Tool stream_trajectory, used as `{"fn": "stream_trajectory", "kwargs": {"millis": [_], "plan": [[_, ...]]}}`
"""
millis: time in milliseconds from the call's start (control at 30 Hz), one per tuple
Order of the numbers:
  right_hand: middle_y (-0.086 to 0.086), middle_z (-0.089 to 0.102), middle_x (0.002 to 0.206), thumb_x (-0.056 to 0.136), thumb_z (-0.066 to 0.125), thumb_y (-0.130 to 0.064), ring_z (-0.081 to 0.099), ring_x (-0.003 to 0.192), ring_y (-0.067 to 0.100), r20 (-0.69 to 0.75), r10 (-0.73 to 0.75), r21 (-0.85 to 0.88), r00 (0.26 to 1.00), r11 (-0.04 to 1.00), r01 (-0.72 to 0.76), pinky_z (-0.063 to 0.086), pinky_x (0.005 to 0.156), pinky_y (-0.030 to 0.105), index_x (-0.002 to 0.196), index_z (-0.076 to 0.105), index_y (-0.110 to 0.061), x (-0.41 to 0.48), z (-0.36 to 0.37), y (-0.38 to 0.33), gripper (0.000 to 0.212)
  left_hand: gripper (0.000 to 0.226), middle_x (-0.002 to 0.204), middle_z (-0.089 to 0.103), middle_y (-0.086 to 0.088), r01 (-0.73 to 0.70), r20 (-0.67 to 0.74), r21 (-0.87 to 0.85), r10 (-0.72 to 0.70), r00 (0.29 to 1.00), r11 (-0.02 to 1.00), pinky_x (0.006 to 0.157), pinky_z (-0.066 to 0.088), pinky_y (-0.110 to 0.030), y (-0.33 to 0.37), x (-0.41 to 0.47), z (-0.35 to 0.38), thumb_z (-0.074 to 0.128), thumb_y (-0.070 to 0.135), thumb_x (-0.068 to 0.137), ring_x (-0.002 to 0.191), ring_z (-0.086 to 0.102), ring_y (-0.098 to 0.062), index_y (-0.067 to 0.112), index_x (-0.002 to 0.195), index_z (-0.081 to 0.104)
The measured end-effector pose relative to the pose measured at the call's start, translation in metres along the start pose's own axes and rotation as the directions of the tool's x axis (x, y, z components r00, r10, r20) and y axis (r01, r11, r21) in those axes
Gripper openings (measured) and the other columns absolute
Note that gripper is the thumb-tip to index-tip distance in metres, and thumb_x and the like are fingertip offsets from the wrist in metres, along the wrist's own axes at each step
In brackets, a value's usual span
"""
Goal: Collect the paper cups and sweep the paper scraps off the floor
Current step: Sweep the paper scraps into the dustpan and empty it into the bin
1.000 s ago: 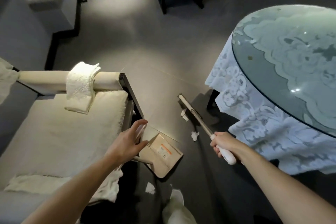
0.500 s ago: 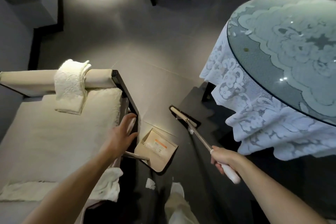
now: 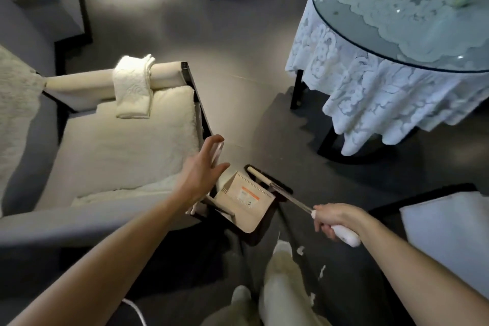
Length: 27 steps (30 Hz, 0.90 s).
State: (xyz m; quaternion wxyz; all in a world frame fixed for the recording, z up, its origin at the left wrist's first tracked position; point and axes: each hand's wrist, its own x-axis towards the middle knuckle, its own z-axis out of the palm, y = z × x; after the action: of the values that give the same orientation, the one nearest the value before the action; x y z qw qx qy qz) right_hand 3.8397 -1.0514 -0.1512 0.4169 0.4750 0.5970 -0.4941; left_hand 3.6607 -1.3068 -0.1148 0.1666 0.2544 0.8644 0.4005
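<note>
Armchair cushions (image 3: 127,145), cream and plush, fill the space left of the dustpan (image 3: 246,204). A folded white towel (image 3: 133,87) hangs over the armrest farther left and beyond it. My left hand (image 3: 201,172) hovers just left of the dustpan and above it, fingers (image 3: 211,141) nearly straight and spread wide from the thumb. The pale top of the dustpan's handle (image 3: 217,152) lies against them in that gap, though blur keeps me from telling how firmly I have it. The dustpan itself stands on the dark floor (image 3: 225,47) against the chair's black front corner, tan, with an orange-striped label (image 3: 247,194) on its face. The broom head (image 3: 270,181), dark-bristled, sits touching or just beside the dustpan's right edge, and its thin shaft runs down and right from there into my right hand (image 3: 334,222). That hand's fingers are curled tight round the broom's white grip (image 3: 346,238), whose end pokes out past my palm. Paper scraps (image 3: 300,250) lie on the floor below and right of the dustpan, beside my pale trouser leg (image 3: 280,286): one close to my shoe, two more strung out nearer me. Well to the right of the dustpan and beyond it stands a round glass-topped table (image 3: 383,42) draped in a white lace cloth (image 3: 370,92). A pale block (image 3: 447,235) I cannot identify sits right of the dustpan, past my right hand.
</note>
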Motion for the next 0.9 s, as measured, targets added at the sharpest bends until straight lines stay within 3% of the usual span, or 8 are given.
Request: {"fn": "stream_trajectory", "kwargs": {"millis": [100,200,300,400,500,567,733,900], "plan": [[0.000,0.040,0.043,0.089,0.046,0.003,0.032,0.032,0.005,0.020,-0.033,0.078,0.999,0.996,0.031,0.028,0.032,0.014,0.139,0.042,-0.013,-0.018,-0.004,0.018,0.052,0.045,0.124,0.059,-0.018,0.020,0.011,0.047,-0.020,1.000,0.999,0.079,0.054,-0.048,0.011,-0.044,0.001,0.064,0.023,0.087,0.088,0.065,-0.029,0.040,0.119,0.036],[0.000,0.043,0.044,0.089,0.048,0.003,0.035,0.033,0.005,0.010,-0.055,0.136,0.998,0.989,0.053,0.029,0.030,0.014,0.133,0.047,-0.016,-0.024,-0.011,0.037,0.048,0.044,0.119,0.064,-0.007,-0.015,-0.019,0.114,0.017,1.000,0.993,0.075,0.049,-0.030,0.026,-0.089,0.010,0.065,0.027,0.088,0.089,0.065,-0.022,0.039,0.118,0.035],[0.000,0.043,0.040,0.087,0.053,0.005,0.037,0.032,0.006,-0.046,-0.122,0.038,0.991,0.992,0.123,0.031,0.032,0.015,0.136,0.042,-0.027,-0.018,-0.002,0.065,0.060,0.046,0.099,0.068,-0.001,0.016,-0.045,0.117,-0.011,0.999,0.993,0.068,0.043,-0.026,0.041,-0.132,0.022,0.066,0.029,0.086,0.080,0.065,-0.017,0.040,0.118,0.035],[-0.002,0.049,0.039,0.085,0.055,0.003,0.041,0.033,0.005,-0.089,-0.197,-0.068,0.976,0.979,0.191,0.035,0.036,0.016,0.144,0.035,-0.031,-0.005,0.013,0.086,0.071,0.049,0.106,0.067,-0.002,0.072,-0.085,0.117,-0.062,0.994,0.991,0.076,0.050,-0.031,0.045,-0.169,0.033,0.066,0.030,0.086,0.081,0.065,-0.015,0.038,0.122,0.035],[0.000,0.049,0.044,0.087,0.050,0.004,0.039,0.030,0.004,-0.105,-0.224,-0.122,0.969,0.970,0.211,0.035,0.035,0.015,0.147,0.030,-0.027,0.010,0.032,0.098,0.071,0.047,0.094,0.066,0.004,0.160,-0.119,0.108,-0.147,0.982,0.981,0.074,0.053,-0.035,0.037,-0.202,0.042,0.064,0.034,0.087,0.072,0.062,-0.009,0.043,0.122,0.033],[0.003,0.046,0.053,0.088,0.048,0.006,0.038,0.031,0.004,-0.086,-0.226,-0.159,0.970,0.965,0.210,0.034,0.034,0.014,0.149,0.027,-0.024,0.016,0.045,0.102,0.072,0.049,0.099,0.060,0.010,0.201,-0.148,0.083,-0.188,0.971,0.976,0.069,0.049,-0.026,0.029,-0.226,0.048,0.063,0.035,0.087,0.074,0.059,-0.006,0.044,0.124,0.032],[0.006,0.048,0.057,0.089,0.053,0.004,0.039,0.040,0.007,0.013,-0.224,-0.389,0.975,0.897,0.211,0.035,0.036,0.016,0.151,0.019,-0.020,0.009,0.080,0.114,0.075,0.049,0.075,0.051,0.018,0.282,-0.198,0.074,-0.263,0.944,0.957,0.052,0.036,-0.009,0.003,-0.286,0.058,0.066,0.036,0.085,0.060,0.052,0.003,0.041,0.123,0.035],[0.004,0.051,0.062,0.091,0.051,-0.002,0.040,0.043,0.009,-0.009,-0.175,-0.582,0.985,0.801,0.137,0.037,0.042,0.019,0.152,0.014,-0.031,-0.005,0.104,0.150,0.077,0.052,0.091,0.051,0.013,0.336,-0.216,0.048,-0.319,0.923,0.941,0.053,0.040,-0.012,-0.016,-0.345,0.067,0.066,0.035,0.085,0.066,0.055,-0.001,0.046,0.124,0.033]]}}
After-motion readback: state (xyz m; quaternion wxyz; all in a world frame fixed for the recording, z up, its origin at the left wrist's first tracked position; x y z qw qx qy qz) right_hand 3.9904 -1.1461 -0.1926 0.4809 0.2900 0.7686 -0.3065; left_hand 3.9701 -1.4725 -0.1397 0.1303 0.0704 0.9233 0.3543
